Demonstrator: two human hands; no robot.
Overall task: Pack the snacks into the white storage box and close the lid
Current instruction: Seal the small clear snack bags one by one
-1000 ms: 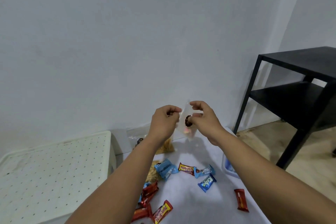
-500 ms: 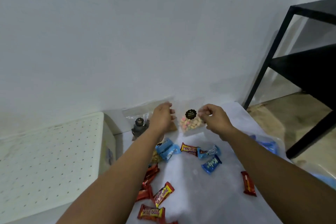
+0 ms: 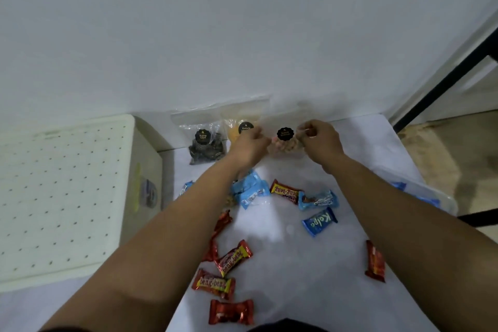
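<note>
So, head view, progress: we judged packing barely begun; the white storage box (image 3: 67, 191) sat lid-down at our left, and bars such as the blue Kalpa bar (image 3: 320, 221) lay loose on the counter (image 3: 285, 264).
Fingers: our left hand (image 3: 249, 144) and right hand (image 3: 318, 137) pinched the clear snack bag (image 3: 285, 140) between them.
Bag's place: against the wall, beside two other bags.

home room | white wall (image 3: 242, 21) | black shelf frame (image 3: 442, 83)
</note>
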